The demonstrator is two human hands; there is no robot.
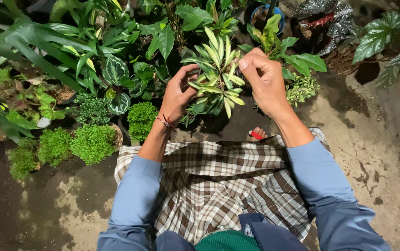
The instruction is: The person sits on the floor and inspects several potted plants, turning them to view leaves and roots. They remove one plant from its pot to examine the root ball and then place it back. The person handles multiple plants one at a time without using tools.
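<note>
Two hands work one variegated plant (pixel 215 74) held above the ground (pixel 372 153): my left hand (pixel 177 95) grips its lower leaves, my right hand (pixel 261 76) pinches a leaf tip. Tugging too hard could, I judge, tear a leaf.

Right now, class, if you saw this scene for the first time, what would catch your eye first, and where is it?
At the centre top, both hands grip a plant with narrow yellow-green striped leaves: the left hand low on its side, the right hand pinching a leaf near the top. Below them spreads a brown-and-white checked cloth over the person's lap. On the left, small round bright-green bushy plants stand on the sandy ground.
</note>
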